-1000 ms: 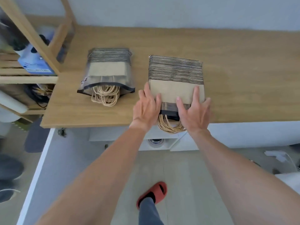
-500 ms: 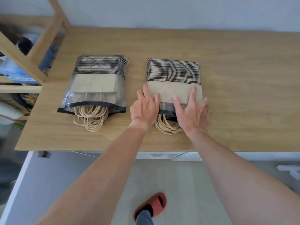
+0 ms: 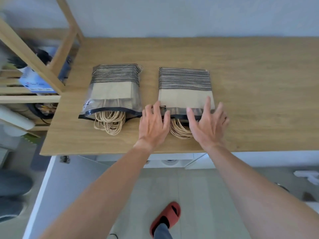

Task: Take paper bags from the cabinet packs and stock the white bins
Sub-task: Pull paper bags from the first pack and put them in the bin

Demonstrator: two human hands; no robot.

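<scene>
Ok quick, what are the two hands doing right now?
Left hand: open, fingers spread at the right pack of paper bags, holding nothing.
Right hand: open, fingers on that pack's open end, holding nothing.

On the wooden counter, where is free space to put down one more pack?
Right of the right pack, the counter is bare. A bare strip runs behind both packs, along the wall. Crowded: the narrow gap beside the left pack, where the hands are.
</scene>
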